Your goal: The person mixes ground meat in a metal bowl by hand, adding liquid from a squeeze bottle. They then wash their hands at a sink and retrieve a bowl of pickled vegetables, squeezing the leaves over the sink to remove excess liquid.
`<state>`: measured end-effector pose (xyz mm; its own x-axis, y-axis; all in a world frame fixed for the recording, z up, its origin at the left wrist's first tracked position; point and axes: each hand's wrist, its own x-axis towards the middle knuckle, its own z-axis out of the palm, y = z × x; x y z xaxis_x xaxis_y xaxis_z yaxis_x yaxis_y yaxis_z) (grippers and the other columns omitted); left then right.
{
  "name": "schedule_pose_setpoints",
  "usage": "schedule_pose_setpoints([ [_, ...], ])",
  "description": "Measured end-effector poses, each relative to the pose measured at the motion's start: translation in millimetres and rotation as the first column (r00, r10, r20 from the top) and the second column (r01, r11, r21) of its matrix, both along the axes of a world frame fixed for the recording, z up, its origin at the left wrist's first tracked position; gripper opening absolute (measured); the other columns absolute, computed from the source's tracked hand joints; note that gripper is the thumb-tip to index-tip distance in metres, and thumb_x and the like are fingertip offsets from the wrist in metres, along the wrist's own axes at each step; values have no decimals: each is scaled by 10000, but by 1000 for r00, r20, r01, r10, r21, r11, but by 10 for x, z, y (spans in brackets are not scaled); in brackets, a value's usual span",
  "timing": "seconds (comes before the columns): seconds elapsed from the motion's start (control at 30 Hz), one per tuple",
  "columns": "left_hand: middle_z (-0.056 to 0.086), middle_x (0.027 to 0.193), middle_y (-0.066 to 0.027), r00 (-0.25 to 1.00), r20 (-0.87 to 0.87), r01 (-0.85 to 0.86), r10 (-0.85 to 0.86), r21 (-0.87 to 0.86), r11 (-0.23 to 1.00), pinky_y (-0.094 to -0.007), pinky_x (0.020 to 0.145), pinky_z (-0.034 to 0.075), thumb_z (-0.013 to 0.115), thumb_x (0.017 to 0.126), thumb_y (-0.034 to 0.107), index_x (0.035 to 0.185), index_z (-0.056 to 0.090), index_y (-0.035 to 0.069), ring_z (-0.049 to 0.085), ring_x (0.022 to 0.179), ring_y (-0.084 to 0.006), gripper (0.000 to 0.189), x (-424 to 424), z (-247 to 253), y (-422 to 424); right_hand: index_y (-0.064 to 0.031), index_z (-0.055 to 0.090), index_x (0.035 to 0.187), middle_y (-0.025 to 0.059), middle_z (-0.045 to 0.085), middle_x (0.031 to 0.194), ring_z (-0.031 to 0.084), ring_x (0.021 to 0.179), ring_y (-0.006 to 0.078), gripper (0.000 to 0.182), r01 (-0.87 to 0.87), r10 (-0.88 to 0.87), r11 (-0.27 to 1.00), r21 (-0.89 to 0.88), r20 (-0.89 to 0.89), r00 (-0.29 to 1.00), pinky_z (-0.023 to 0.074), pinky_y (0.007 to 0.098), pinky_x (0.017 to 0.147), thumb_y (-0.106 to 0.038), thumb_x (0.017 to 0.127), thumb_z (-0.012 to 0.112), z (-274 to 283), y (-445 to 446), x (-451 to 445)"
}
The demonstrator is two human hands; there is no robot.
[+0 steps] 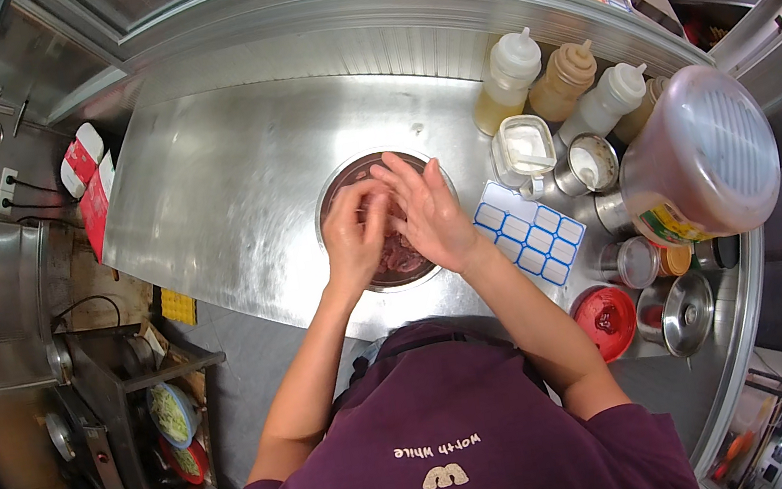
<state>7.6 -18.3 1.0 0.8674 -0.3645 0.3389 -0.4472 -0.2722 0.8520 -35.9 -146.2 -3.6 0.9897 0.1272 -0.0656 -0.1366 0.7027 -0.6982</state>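
Observation:
A round metal bowl (401, 288) of raw meat pieces (399, 258) in dark reddish liquid stands on the steel worktop before me. Both hands are above it. My right hand (435, 221) is held flat with its fingers spread, and no object shows in it. Close against its fingers is my left hand (351, 229), fingers curled over and thumb pointing inward. Whether the left fingertips pinch something or touch the right hand is hard to see. The hands hide the middle of the bowl.
To the right are squeeze bottles (508, 79), a white powder container (527, 148), a label sheet (532, 232), a large plastic jar (696, 153), a red bowl (605, 325) and a lidded steel pot (686, 314). Red-and-white packaging (93, 186) lies beyond the worktop's left edge.

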Motion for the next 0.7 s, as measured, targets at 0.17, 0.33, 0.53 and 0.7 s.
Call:
schedule_pose_setpoints([
  [0.17, 599, 988, -150, 982, 153, -129, 113, 97, 987, -335, 777, 455, 559, 869, 139, 948, 636, 12, 575, 878, -263, 168, -19, -5, 197, -26, 463, 1229, 124, 499, 1235, 481, 1122, 197, 453, 217, -268, 932, -290, -150, 952, 404, 317, 915, -367, 931, 457, -262, -132, -34],
  [0.33, 583, 1031, -108, 933, 356, -237, 60, 479, 845, -403, 835, 375, 657, 783, 173, 890, 668, 59, 536, 945, -271, 157, -117, -181, 198, -20, 564, 1026, 58, 601, 893, 559, 719, 107, 193, 290, -418, 862, -416, -260, 870, 464, 221, 606, -155, 901, 504, -377, -213, -231],
  [0.53, 586, 818, -96, 989, 94, -135, 115, 239, 962, -319, 669, 457, 621, 810, 83, 865, 635, 26, 578, 737, -225, 80, 80, 51, 18, -22, 576, 970, 13, 590, 799, 539, 662, 73, 125, 443, -534, 707, -551, -6, 845, 432, 190, 573, -111, 899, 524, -551, -245, -330],
  [0.7, 584, 855, -95, 994, 48, 95, -102, 124, 988, -285, 639, 470, 632, 811, 104, 956, 626, 20, 586, 730, -182, 168, 260, 183, -527, -13, 567, 960, 7, 587, 796, 517, 686, 53, 110, 496, -573, 658, -567, 51, 818, 417, 189, 575, -96, 896, 533, -522, -380, -356],
])
